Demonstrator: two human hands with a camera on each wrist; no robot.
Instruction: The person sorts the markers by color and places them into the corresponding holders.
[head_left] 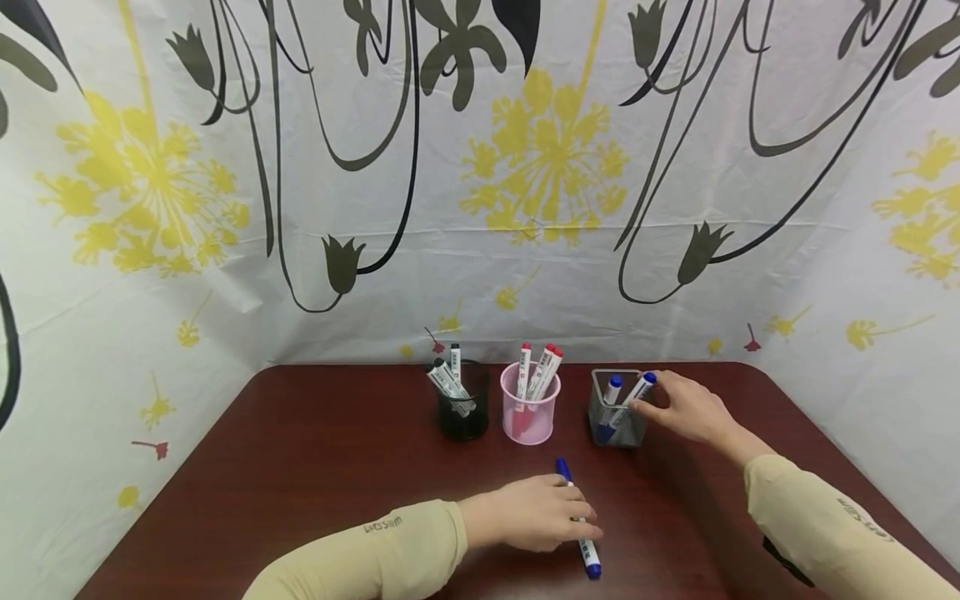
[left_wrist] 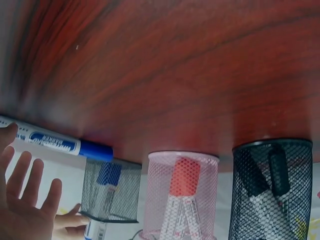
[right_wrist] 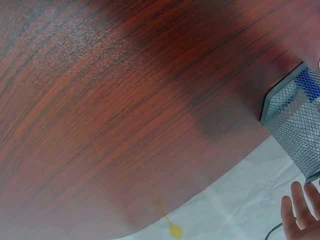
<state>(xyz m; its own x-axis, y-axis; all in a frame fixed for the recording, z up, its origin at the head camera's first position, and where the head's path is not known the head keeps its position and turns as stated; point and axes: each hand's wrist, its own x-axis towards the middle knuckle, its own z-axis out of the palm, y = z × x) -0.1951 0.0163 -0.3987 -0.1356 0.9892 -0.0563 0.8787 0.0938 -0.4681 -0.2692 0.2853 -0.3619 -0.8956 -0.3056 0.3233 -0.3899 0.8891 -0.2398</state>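
Note:
A blue-capped marker (head_left: pixel 589 557) lies on the tabletop under my left hand (head_left: pixel 542 512). In the left wrist view the fingers of that hand (left_wrist: pixel 30 195) are spread beside the blue marker (left_wrist: pixel 55 142), with the thumb close to its barrel. At the back right, my right hand (head_left: pixel 692 406) is at the right side of a grey square mesh pen holder (head_left: pixel 619 435). Two blue-capped markers (head_left: pixel 639 388) stand in the holder, one leaning toward that hand. The right wrist view has its fingers (right_wrist: pixel 299 205) extended near the holder's rim; contact is unclear.
Left of the grey holder stands a pink mesh cup (head_left: pixel 528 429) with red-capped markers (head_left: pixel 542 375). Further left is a black mesh cup (head_left: pixel 463 423) with black-capped markers (head_left: pixel 448 382). A patterned white curtain (head_left: pixel 480 292) hangs behind the dark wooden table (head_left: pixel 322 450).

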